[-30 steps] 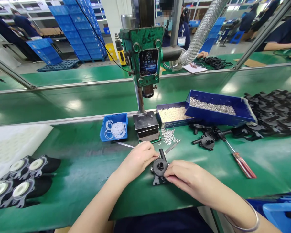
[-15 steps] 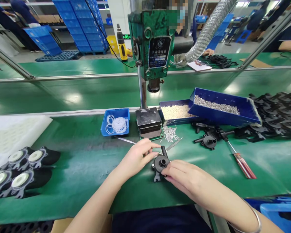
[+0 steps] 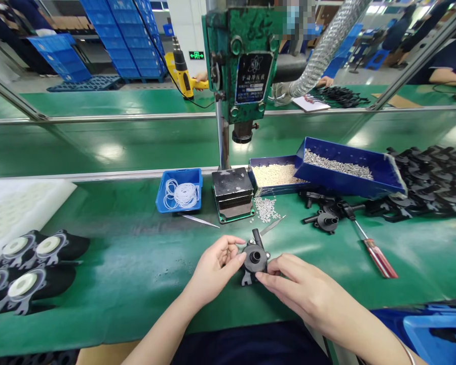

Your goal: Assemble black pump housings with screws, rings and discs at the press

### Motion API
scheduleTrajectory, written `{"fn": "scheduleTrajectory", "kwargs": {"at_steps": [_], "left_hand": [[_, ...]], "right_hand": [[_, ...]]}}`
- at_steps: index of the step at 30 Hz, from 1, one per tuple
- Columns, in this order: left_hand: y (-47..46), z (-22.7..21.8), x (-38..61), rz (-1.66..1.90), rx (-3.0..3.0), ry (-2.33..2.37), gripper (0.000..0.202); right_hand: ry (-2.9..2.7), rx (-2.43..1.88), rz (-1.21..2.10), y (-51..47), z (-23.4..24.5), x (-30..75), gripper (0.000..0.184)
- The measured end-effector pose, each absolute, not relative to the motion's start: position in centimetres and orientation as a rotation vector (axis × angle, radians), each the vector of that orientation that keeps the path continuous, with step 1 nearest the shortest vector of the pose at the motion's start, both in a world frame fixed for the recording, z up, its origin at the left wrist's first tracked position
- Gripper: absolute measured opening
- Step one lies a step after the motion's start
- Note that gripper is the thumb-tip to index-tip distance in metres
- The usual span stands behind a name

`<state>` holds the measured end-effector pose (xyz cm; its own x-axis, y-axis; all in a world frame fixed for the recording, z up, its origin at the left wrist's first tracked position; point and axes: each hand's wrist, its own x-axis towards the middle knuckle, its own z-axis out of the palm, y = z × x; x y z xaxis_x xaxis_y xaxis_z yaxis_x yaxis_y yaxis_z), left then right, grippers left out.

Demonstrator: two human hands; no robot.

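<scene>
The black pump housing [image 3: 254, 259] sits on the green bench [image 3: 137, 263] just in front of the green press [image 3: 240, 61], pinched between both hands. The left hand [image 3: 215, 271] closes thumb and fingers on its left edge; the right hand [image 3: 294, 289] holds its right side with fingertips, which cover part of the rim. Its stub pipe points up and away toward the press base block [image 3: 232, 195]. Whether the housing rests on the bench or is lifted slightly cannot be told.

Just right of the block lies a scatter of small steel balls [image 3: 265, 208], and behind them a tray of pale pellets [image 3: 274, 175], partly overlapped by a tilted blue tray of pins [image 3: 345, 167]. Left of the block is a small blue bin of white rings [image 3: 180, 192]. Farther right of the press lie a red-handled screwdriver [image 3: 376, 253] and a heap of black parts [image 3: 429, 177], cut off by the frame edge.
</scene>
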<state>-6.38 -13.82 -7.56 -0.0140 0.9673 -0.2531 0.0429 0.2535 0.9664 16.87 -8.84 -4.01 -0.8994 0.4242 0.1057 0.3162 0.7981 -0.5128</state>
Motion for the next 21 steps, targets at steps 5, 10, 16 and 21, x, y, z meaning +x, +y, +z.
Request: {"fn": "scheduleTrajectory", "kwargs": {"at_steps": [5,10,16,21], "left_hand": [[-14.2,-7.9,-5.8,1.049,0.978,1.292,0.029],[-14.4,-8.3,-5.6,1.092,0.951,1.234,0.030],[-14.6,-8.5,-5.2,1.136,0.938,1.234,0.031],[-14.8,-8.7,-4.9,1.180,0.922,1.225,0.031]], "right_hand": [[-2.781,-0.601,0.671,-9.2,-4.3,17.1,0.036],[-2.808,-0.567,0.510,-9.4,-5.3,17.5,0.042],[-2.815,-0.557,0.373,-9.9,-5.8,17.5,0.047],[-2.837,-0.568,0.273,-10.7,-5.5,17.3,0.050]]}}
